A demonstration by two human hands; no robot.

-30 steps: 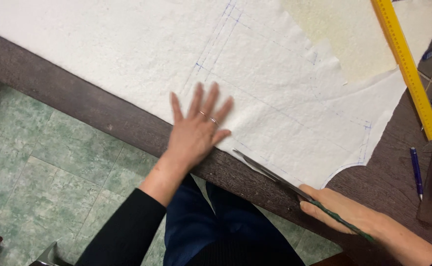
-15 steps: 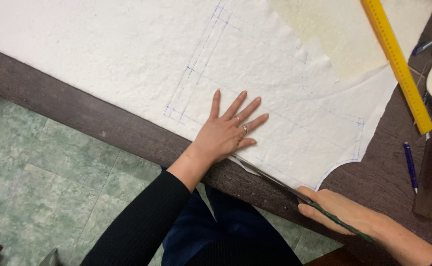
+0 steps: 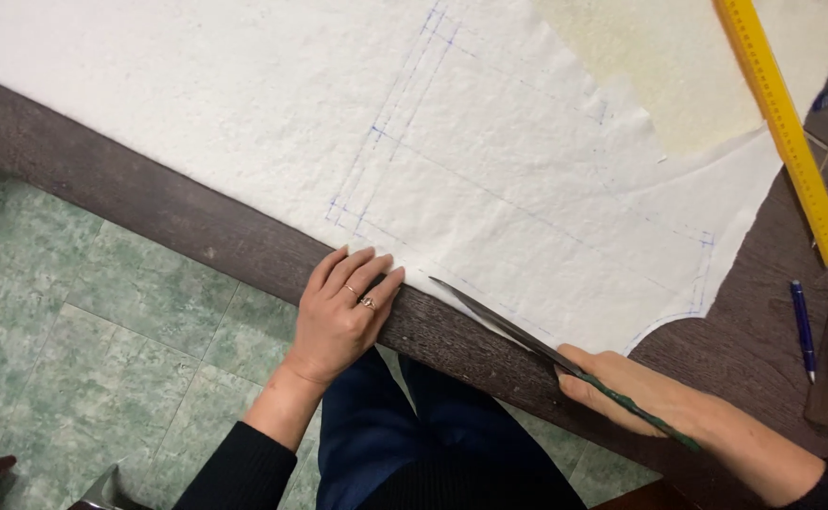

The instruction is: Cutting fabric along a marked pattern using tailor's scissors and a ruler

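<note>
A large sheet of white padded fabric [image 3: 357, 104] with blue pen lines drawn on it covers the dark wooden table [image 3: 150, 203]. My left hand [image 3: 343, 312] rests flat at the table's near edge, fingertips touching the fabric's edge, with rings on two fingers. My right hand [image 3: 636, 392] grips long scissors [image 3: 527, 335] with green handles. Their blades lie at the fabric's lower edge, pointing left toward my left hand.
A long yellow ruler [image 3: 782, 123] lies diagonally at the upper right. A blue pen [image 3: 803, 326] lies on the bare table at the right. A pale yellow fabric piece [image 3: 659, 76] overlaps the white sheet. Green tiled floor [image 3: 74, 359] lies below the table edge.
My left hand has slid from the fabric back toward me to the table's edge, and its fingers have drawn together. The scissors in my right hand stay at the fabric's lower edge.
</note>
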